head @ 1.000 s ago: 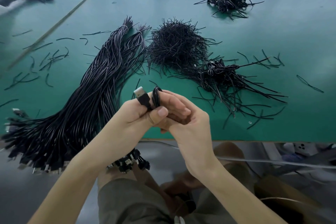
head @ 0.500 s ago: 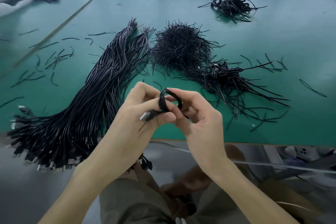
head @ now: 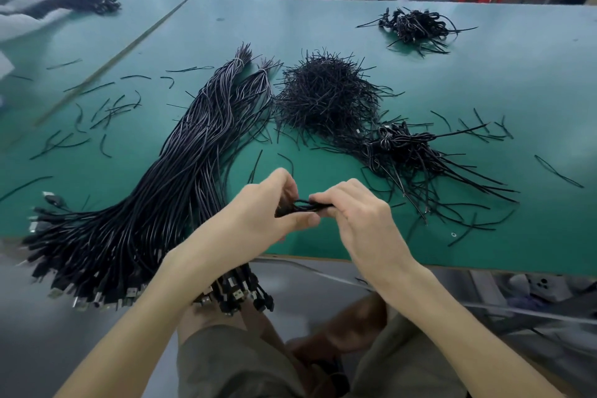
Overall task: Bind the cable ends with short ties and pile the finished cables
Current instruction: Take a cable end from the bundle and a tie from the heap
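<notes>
**A:** Where the bundle (head: pixel 161 203) fans across the left of the tabletop (head: pixel 468 81), plugs hanging over the near edge, what sits beside it?

**B:** The left hand (head: pixel 268 213), just right of the bundle. Its fingers curl over one end of a coiled cable (head: pixel 303 205), thumb underneath.

**A:** And the right hand (head: pixel 358 216)?

**B:** It pinches the other end, so the cable is held above the near edge.

**A:** Any change?

**B:** Half a second ago the coil stood as a round loop, plug under the left thumb. Now it is pulled flat and level, and the plug is hidden.

**A:** Further right?

**B:** The ties (head: pixel 326 97) are heaped behind the hands. The pile (head: pixel 416 152) touches their right side, and a far pile (head: pixel 416 26) lies well apart at the back.
</notes>
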{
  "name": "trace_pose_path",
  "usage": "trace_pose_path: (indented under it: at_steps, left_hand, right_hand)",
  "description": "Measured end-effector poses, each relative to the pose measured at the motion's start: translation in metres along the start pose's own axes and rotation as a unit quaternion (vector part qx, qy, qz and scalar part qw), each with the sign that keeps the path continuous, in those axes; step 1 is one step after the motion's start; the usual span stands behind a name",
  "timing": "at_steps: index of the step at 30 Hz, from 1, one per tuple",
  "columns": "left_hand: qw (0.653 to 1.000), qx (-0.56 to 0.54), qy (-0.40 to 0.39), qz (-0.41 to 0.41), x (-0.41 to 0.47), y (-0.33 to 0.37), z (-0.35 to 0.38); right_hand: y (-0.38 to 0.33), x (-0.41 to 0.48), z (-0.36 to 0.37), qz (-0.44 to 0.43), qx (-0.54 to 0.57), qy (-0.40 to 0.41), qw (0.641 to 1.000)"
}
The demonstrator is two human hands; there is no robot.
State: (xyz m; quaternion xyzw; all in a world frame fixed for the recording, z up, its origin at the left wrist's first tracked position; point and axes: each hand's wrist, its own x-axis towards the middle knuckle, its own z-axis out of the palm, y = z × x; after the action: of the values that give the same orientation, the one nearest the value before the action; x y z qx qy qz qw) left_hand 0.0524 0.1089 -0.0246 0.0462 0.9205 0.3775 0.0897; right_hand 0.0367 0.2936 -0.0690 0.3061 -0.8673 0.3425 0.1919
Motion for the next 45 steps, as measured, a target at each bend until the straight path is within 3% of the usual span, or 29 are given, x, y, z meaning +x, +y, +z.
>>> trace_pose_path:
  at_steps: [6, 9, 16, 18, 21, 24, 27, 29, 32, 34, 37, 40, 42, 45]
  left_hand:
    - [0.971, 0.211, -0.111, 0.01, 0.014, 0.009, 0.005]
    - [0.96, 0.263, -0.078, 0.052, 0.014, -0.002, 0.013]
    - [0.98, 0.192, -0.023, 0.052, 0.025, -0.01, 0.014]
    - [0.985, 0.166, -0.03, 0.04, 0.027, -0.012, 0.011]
    - [0.991, 0.11, -0.075, 0.032, 0.032, -0.015, 0.01]
    - [0.988, -0.046, -0.148, 0.019, 0.036, -0.021, 0.01]
    - [0.953, -0.223, -0.203, -0.006, 0.035, -0.029, 0.009]
    - [0.957, -0.241, -0.164, -0.01, 0.037, -0.032, 0.014]
    - [0.962, -0.271, -0.02, -0.026, 0.048, -0.036, 0.027]
    - [0.944, -0.319, 0.078, -0.04, 0.053, -0.042, 0.033]
    - [0.921, -0.358, 0.148, -0.04, 0.056, -0.05, 0.042]
    - [0.94, -0.299, 0.163, -0.036, 0.059, -0.051, 0.052]
    - [0.95, -0.262, 0.164, -0.031, 0.063, -0.052, 0.054]
    - [0.954, -0.238, 0.179, -0.019, 0.064, -0.053, 0.053]
  right_hand:
    - [0.001, -0.001, 0.003, -0.012, -0.047, -0.043, 0.998]
    - [0.003, 0.001, 0.003, -0.008, -0.088, -0.062, 0.994]
    - [0.006, 0.012, 0.002, -0.007, -0.221, -0.133, 0.966]
    - [0.009, 0.016, -0.002, 0.027, -0.225, -0.156, 0.961]
    - [0.008, 0.021, -0.009, 0.0, -0.231, -0.169, 0.958]
    - [0.011, 0.019, -0.007, -0.033, -0.237, -0.161, 0.957]
    - [0.019, 0.025, -0.001, -0.025, -0.206, -0.15, 0.967]
    - [0.025, 0.035, 0.005, -0.039, -0.212, -0.138, 0.967]
    - [0.031, 0.062, 0.009, -0.051, -0.288, -0.079, 0.953]
    - [0.035, 0.083, 0.005, -0.031, -0.3, -0.003, 0.953]
    - [0.045, 0.112, -0.001, 0.094, -0.146, 0.082, 0.981]
    - [0.059, 0.137, 0.005, 0.311, -0.004, -0.016, 0.95]
    - [0.065, 0.148, 0.015, 0.35, -0.02, -0.067, 0.934]
    - [0.068, 0.16, 0.029, 0.372, -0.032, -0.081, 0.924]
